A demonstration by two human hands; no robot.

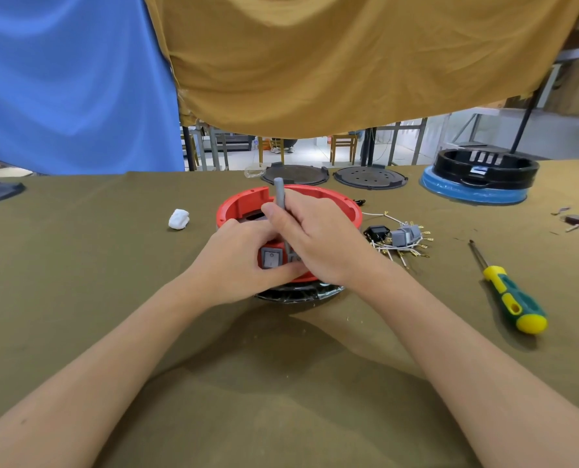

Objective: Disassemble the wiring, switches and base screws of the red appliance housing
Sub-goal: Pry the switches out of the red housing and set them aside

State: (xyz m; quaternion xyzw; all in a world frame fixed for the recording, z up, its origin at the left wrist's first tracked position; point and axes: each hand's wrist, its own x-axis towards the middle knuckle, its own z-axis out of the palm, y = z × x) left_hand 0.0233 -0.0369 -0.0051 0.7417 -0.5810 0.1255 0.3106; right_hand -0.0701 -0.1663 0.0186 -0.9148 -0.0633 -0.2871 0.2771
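Note:
The red round appliance housing point(244, 206) stands on a black base point(298, 293) in the middle of the table. A grey rocker switch point(271, 258) sits in its near wall, with a second one partly hidden beside it. My left hand point(237, 261) grips the housing's near wall around the switch. My right hand point(315, 238) holds a grey tool handle point(279, 194) upright, its tip hidden inside the housing by the switches. A pile of removed grey switches and white wires with brass terminals point(404, 239) lies right of the housing.
A green and yellow screwdriver point(507, 292) lies at the right. Two black round plates point(294, 174) point(370, 178) sit behind the housing, a black ring on a blue disc point(480, 177) at far right. A white wad point(179, 219) lies left; small parts point(578, 222) at the right edge.

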